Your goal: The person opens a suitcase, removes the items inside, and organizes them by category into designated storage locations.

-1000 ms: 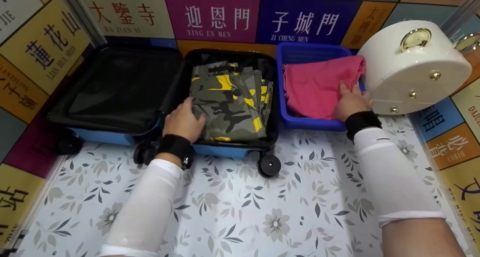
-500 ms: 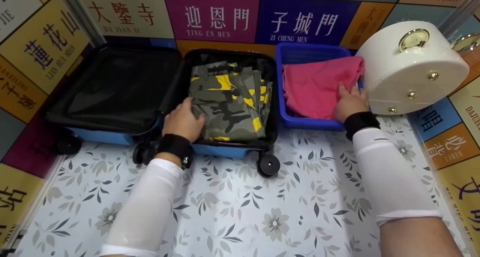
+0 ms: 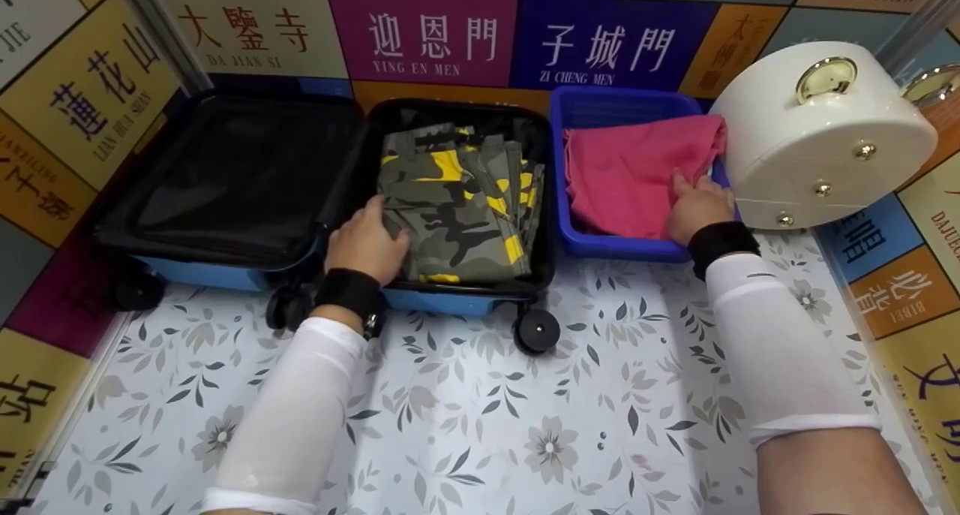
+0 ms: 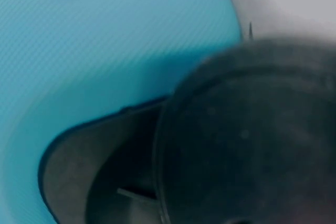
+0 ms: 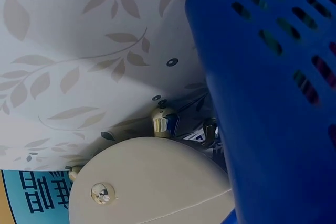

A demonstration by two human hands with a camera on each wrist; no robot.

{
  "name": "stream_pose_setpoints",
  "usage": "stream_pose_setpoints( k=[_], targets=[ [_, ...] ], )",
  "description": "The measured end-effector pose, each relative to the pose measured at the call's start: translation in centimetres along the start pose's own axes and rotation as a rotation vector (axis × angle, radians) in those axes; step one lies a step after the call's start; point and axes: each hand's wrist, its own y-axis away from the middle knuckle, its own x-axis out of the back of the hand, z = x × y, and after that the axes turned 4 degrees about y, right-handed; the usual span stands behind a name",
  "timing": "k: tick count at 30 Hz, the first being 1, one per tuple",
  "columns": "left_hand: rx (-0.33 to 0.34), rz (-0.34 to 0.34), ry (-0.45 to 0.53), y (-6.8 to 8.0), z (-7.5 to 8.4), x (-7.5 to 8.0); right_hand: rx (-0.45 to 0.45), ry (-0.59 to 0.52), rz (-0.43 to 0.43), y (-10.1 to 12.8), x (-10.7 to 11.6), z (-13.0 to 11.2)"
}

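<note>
In the head view, my left hand rests at the left edge of folded camouflage clothes, its thumb over the cloth. These grey, green and yellow clothes lie in the right half of an open suitcase. My right hand pinches the right side of a pink cloth. That cloth lies in a blue basket, and some of my right fingertips are hidden at its edge. Neither hand shows in the wrist views: the left has the blue shell and a black wheel, the right the basket's slotted wall.
A white rounded case with gold handles and knobs stands right of the basket. The suitcase's left half has a black cover. Panels with writing wall in the back and sides. Floral sheeting covers the surface in front.
The upper right corner of the pink cloth sits slightly lower, and my right fingers have drawn in a little. My left hand has stayed in place.
</note>
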Motion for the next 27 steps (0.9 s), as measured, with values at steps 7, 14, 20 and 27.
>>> stream_pose_setpoints(
  k=[7,14,20,27],
  targets=[
    [0.002,-0.005,0.002,-0.01,-0.01,-0.03,0.001,0.017,-0.037,-0.05,0.08,-0.07],
    [0.002,-0.010,0.008,0.05,0.01,0.06,-0.002,0.016,-0.061,-0.06,0.33,-0.14],
    [0.008,-0.017,0.004,-0.01,0.02,0.14,-0.001,0.017,-0.063,-0.13,0.26,-0.08],
    [0.024,-0.029,-0.004,0.01,0.15,-0.09,-0.018,-0.019,-0.037,0.23,0.06,-0.07]
  ],
)
